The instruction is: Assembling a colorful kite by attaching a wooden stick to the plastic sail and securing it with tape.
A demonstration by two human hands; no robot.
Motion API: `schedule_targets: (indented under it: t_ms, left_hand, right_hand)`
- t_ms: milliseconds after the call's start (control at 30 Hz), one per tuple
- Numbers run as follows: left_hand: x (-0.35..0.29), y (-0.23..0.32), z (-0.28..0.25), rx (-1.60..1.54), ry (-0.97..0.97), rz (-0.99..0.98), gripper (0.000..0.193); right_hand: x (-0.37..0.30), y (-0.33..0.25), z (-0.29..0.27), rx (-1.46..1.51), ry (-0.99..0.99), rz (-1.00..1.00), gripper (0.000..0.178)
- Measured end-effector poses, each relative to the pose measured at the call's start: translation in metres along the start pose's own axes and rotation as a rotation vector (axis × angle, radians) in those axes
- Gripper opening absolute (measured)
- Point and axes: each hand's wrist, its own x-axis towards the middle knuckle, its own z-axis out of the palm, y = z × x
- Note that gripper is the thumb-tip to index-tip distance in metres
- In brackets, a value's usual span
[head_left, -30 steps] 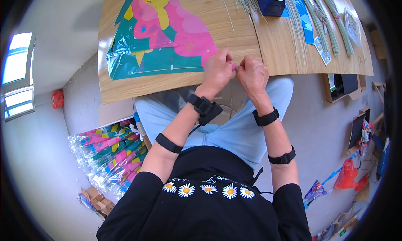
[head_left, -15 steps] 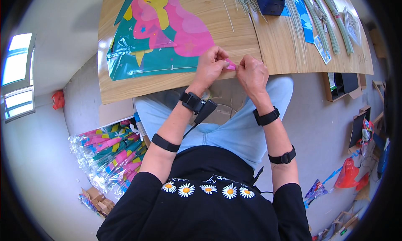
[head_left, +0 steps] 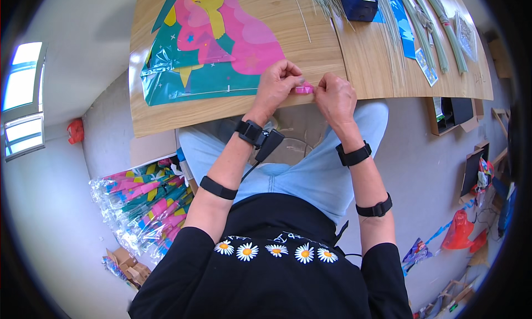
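Note:
A kite-like printed plastic sheet [head_left: 252, 45] in teal, pink and yellow lies flat on the table, left of my hands. Along its near edge runs a thin pale rod [head_left: 199, 93] with a small white clip. My left hand [head_left: 275, 86] pinches the left end of a small folded pink strip [head_left: 303, 89] near the table's front edge. At the strip's other end, my right hand [head_left: 336, 100] has its thumb and fingers pressed together on it. Whether the strip joins the sheet is hidden behind my left hand.
Bundles of thin rods [head_left: 438, 34], a dark blue box [head_left: 357, 6] and a clear bag of small parts [head_left: 466, 36] sit on the wooden table [head_left: 366, 70] at the far right. Beside my left leg lies a pile of wrapped colourful sheets [head_left: 147, 200].
The pink strip has turned from slanted to nearly level and shows more between my fingers. Both hands stay in almost the same place.

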Motion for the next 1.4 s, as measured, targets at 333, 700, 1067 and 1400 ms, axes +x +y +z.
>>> schedule_targets:
  t_ms: [333,700,1067,1400]
  left_hand:
    - [-0.02,0.018,-0.012,-0.02,0.025,0.087,0.011]
    - [-0.05,0.031,-0.014,0.835,0.245,0.771,0.051]
    - [-0.056,0.041,-0.019,0.86,0.286,0.968,0.049]
    - [-0.057,0.027,-0.044,0.961,0.272,0.759,0.032]
  right_hand:
    - [-0.001,0.009,-0.003,0.134,-0.023,-0.031,0.012]
    - [-0.023,-0.009,-0.049,1.005,-0.472,0.369,0.028]
    - [-0.037,-0.017,-0.065,1.243,-0.747,0.419,0.016]
    - [-0.044,-0.007,-0.045,0.865,-0.312,0.213,0.008]
